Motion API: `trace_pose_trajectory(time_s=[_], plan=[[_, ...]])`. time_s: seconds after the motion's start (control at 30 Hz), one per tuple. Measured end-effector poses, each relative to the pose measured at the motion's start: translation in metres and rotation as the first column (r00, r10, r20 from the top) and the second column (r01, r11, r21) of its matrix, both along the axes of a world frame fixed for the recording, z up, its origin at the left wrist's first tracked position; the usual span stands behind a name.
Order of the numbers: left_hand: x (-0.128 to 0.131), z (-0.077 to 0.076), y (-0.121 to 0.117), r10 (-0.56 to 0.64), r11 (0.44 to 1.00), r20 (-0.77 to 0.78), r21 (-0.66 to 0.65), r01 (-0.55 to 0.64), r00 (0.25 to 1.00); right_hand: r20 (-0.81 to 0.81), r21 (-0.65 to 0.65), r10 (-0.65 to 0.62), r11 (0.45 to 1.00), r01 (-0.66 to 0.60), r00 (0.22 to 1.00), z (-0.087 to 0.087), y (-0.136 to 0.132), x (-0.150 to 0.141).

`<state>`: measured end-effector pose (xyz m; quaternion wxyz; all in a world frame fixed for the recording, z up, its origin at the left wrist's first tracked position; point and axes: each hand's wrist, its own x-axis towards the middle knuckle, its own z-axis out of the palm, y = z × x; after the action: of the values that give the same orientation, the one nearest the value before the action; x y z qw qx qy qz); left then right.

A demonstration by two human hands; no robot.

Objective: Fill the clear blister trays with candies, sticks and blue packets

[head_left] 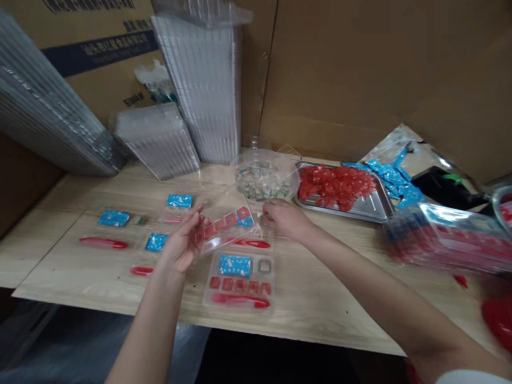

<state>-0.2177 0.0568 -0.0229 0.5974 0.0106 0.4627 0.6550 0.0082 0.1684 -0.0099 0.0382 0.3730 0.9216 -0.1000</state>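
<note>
My left hand [184, 242] holds a clear plastic tray [228, 226] tilted above the wooden table; red candies and a blue packet sit in its pockets. My right hand [285, 218] rests closed at the tray's right end, fingers pinched on something I cannot make out, just below a clear bowl of small wrapped candies [264, 181]. A filled tray [240, 280] with a blue packet, red candies and a red stick lies flat in front of my hands.
A metal pan of red candies [340, 189] stands at the right, with blue packets [394, 178] behind it. Stacks of clear trays [208, 80] lean on cardboard boxes at the back. Partly filled trays lie at the left [116, 229]. Finished packs [448, 240] pile at the right.
</note>
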Motion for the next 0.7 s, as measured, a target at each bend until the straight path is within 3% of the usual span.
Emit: trace_pose_trajectory(time_s=[0.13, 0.27, 0.5, 0.7], plan=[[0.004, -0.003, 0.001, 0.005, 1.0, -0.009, -0.005, -0.005, 1.0, 0.106, -0.072, -0.024, 0.997, 0.031, 0.994, 0.008, 0.0, -0.009], [0.008, -0.008, 0.004, -0.031, 0.999, -0.041, -0.024, 0.03, 0.999, 0.155, -0.059, -0.012, 0.998, 0.021, 0.988, 0.012, -0.008, -0.015], [0.01, -0.014, 0.006, -0.046, 0.999, -0.063, -0.027, 0.044, 0.997, 0.037, -0.006, -0.04, 0.999, 0.04, 0.999, 0.008, -0.014, -0.002], [0.01, -0.008, 0.007, -0.004, 1.0, -0.042, -0.001, 0.004, 0.999, 0.004, -0.002, -0.14, 0.99, 0.14, 0.99, 0.004, -0.019, 0.018]])
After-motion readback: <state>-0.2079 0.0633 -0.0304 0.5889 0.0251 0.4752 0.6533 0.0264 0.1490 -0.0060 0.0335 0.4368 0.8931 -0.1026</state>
